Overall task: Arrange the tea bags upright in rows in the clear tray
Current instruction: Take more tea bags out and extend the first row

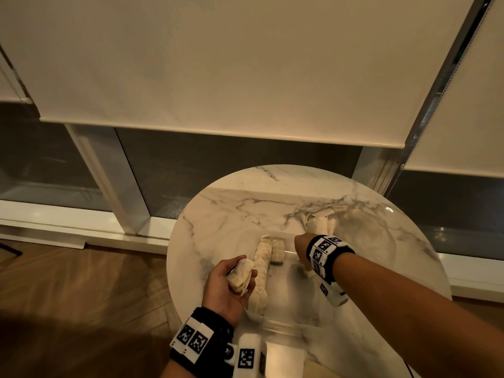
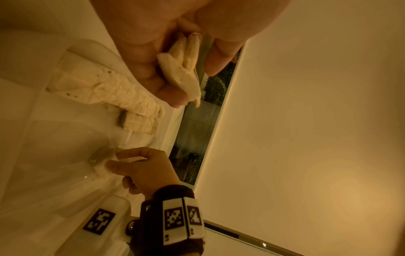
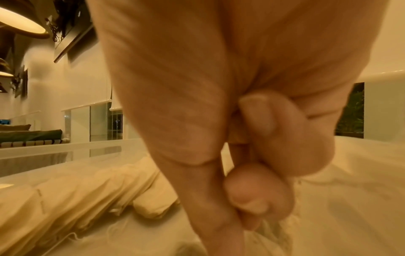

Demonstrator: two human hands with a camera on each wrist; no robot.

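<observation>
A clear tray [image 1: 289, 324] sits on the round marble table [image 1: 231, 203]. One long row of upright tea bags [image 1: 260, 271] runs along its left side, and a short second row [image 1: 277, 253] starts beside it. My left hand [image 1: 231, 285] hovers over the tray's left edge and grips a small bunch of tea bags [image 1: 240, 276] [image 2: 181, 69]. My right hand [image 1: 302, 252] [image 2: 140, 166] reaches down into the tray's middle and pinches a single tea bag [image 2: 100, 168] between thumb and forefinger. In the right wrist view the rows [image 3: 87, 190] lie to the left of the curled fingers [image 3: 258, 190].
A loose heap of tea bags [image 1: 319, 222] lies on the table just beyond the tray's far right corner. Behind the table are a window with lowered roller blinds [image 1: 218, 77] and a white sill. Wooden floor [image 1: 81, 296] lies to the left.
</observation>
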